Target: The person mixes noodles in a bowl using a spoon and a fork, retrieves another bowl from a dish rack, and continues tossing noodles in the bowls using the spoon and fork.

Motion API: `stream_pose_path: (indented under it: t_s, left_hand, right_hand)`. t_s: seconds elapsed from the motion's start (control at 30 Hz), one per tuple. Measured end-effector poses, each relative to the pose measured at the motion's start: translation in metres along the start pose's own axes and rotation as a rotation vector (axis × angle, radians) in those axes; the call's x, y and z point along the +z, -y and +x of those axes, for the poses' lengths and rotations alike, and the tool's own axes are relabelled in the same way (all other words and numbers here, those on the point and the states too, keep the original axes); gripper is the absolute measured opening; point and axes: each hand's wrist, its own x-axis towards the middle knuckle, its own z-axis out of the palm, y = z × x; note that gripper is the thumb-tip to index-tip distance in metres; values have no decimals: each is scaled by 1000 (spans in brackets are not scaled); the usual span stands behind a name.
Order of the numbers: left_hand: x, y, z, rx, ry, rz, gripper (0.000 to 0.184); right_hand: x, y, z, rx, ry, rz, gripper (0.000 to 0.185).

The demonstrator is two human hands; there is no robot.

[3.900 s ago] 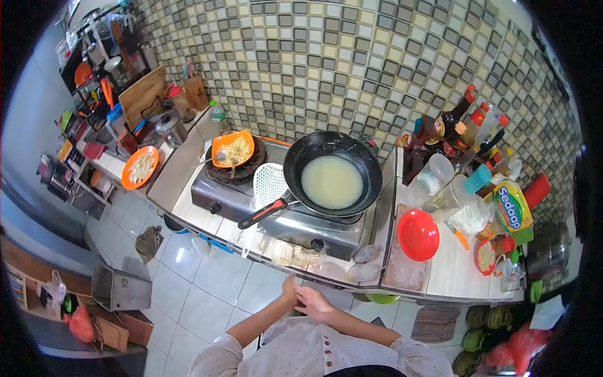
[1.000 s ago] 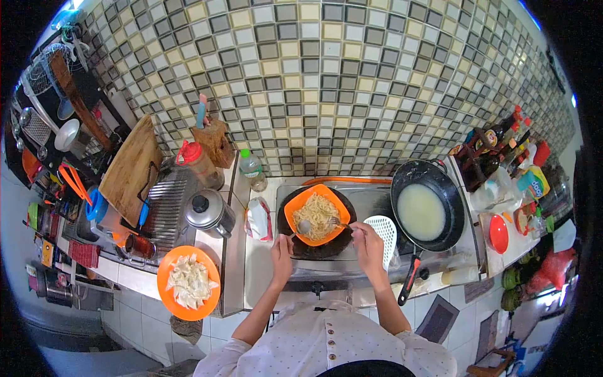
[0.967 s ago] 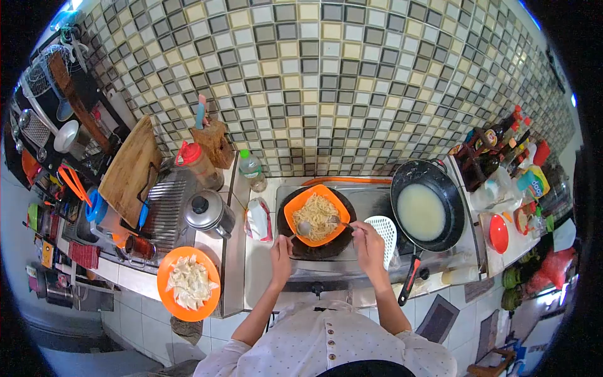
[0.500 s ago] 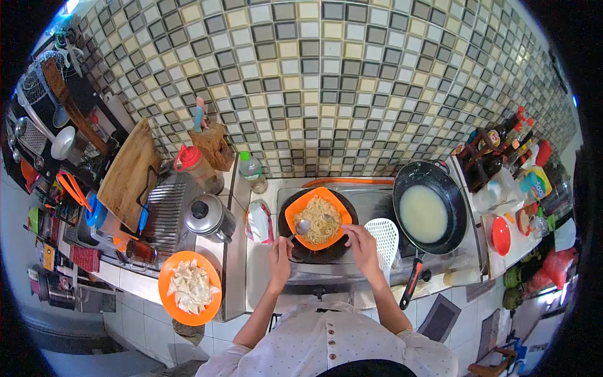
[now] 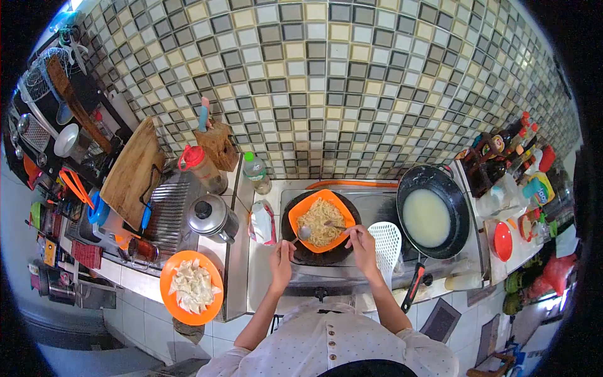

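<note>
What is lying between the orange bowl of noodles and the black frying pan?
The head view shows a white perforated spatula between the noodle bowl and the pan.

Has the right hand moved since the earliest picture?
Yes. Judged against the stove, the right hand has gone forward and left, from short of its front edge to beside the orange bowl.
</note>
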Motion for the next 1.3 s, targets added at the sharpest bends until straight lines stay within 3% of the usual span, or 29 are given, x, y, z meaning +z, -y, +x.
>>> stream_pose_path:
  t_s: [0.27, 0.47, 0.53, 0.67, 0.87, 0.93, 0.97, 1.03, 1.3]
  left_hand:
    - [-1, -3, -4, -25, 9, 20, 36]
    - [-1, 0, -5, -14, 37, 24, 37]
    - [1, 0, -5, -12, 34, 6, 38]
    - [-1, 2, -5, -16, 25, 24, 39]
    - [-4, 3, -6, -14, 11, 31, 38]
    - [-5, 3, -7, -12, 8, 29, 38]
    - [-5, 3, -6, -8, 6, 22, 38]
    - [-6, 4, -6, -3, 3, 14, 37]
    - [-5, -2, -6, -11, 1, 20, 36]
  right_hand:
    - [7, -10, 0, 41, 69, -9, 22]
    - [10, -9, 1, -146, -13, -191, 24]
    - [3, 19, -2, 52, 127, -303, 24]
    - [0, 29, -5, 83, 218, -309, 26]
    - [6, 17, -9, -114, 218, -389, 23]
    - [9, 17, -9, -196, 156, -266, 17]
    - [8, 19, -9, -195, 157, -266, 17]
    - [5, 36, -8, 52, 209, -366, 16]
    - [10, 2, -11, -81, 32, -279, 21]
